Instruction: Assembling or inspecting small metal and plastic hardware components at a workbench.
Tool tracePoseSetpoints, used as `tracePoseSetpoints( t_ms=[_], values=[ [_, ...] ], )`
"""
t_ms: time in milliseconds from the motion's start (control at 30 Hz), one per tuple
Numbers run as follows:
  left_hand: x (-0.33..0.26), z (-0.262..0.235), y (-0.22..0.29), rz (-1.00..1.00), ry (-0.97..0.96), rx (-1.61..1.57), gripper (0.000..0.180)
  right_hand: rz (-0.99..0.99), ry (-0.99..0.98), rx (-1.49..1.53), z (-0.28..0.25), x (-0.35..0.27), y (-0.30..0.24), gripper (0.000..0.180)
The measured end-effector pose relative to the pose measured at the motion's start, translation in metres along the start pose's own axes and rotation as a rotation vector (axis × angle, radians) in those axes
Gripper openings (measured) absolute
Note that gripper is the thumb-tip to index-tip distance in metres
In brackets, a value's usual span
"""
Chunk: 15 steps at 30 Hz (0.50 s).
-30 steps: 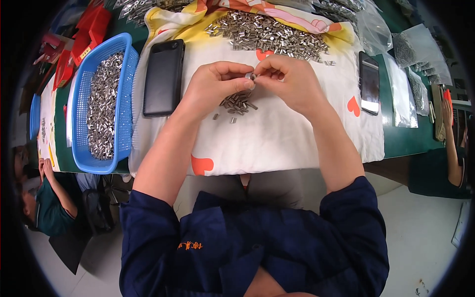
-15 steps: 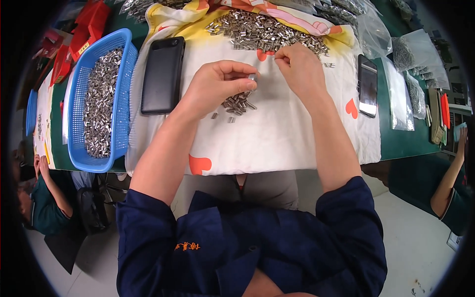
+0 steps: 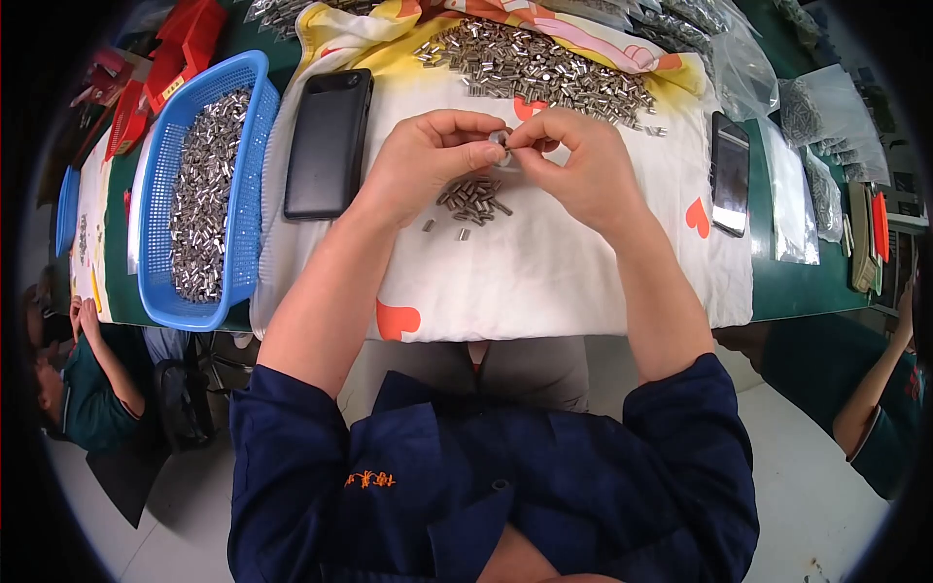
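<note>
My left hand (image 3: 428, 160) pinches a small silvery metal piece (image 3: 499, 139) between thumb and fingers. The closed fingertips of my right hand (image 3: 583, 165) meet it from the right; what they hold, if anything, is too small to make out. Just below my hands a small heap of short metal cylinders (image 3: 473, 199) lies on the white cloth (image 3: 525, 282), with a couple of loose ones nearer me. Beyond my hands spreads a larger pile of the same cylinders (image 3: 544, 73).
To the left stand a blue plastic basket (image 3: 250, 194) of metal cylinders and a black phone-like device (image 3: 328, 146). A smartphone (image 3: 729, 175) lies at the right, near clear plastic bags (image 3: 792, 199). Red bins (image 3: 180, 49) sit far left. Other people work at both sides.
My right hand has come from the edge of the large pile toward me and left, and its fingertips now meet the piece in my left hand. My left hand stays nearly in place.
</note>
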<state>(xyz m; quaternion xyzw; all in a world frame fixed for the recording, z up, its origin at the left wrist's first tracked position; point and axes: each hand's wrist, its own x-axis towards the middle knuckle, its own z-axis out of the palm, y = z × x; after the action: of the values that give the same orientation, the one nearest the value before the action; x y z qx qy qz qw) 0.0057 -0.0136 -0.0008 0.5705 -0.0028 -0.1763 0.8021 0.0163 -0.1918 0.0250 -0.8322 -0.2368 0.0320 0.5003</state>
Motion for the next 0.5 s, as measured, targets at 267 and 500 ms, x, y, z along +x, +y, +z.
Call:
tracePoseSetpoints(
  t_ms=[267, 500],
  values=[
    [0.000, 0.004, 0.001, 0.036, 0.056, 0.110, 0.025, -0.121, 0.090, -0.155, 0.004, -0.001, 0.001, 0.010],
    [-0.002, 0.002, 0.001, -0.004, -0.015, 0.134, 0.023, 0.086, -0.084, 0.065, -0.005, 0.003, 0.009, 0.013]
  ],
)
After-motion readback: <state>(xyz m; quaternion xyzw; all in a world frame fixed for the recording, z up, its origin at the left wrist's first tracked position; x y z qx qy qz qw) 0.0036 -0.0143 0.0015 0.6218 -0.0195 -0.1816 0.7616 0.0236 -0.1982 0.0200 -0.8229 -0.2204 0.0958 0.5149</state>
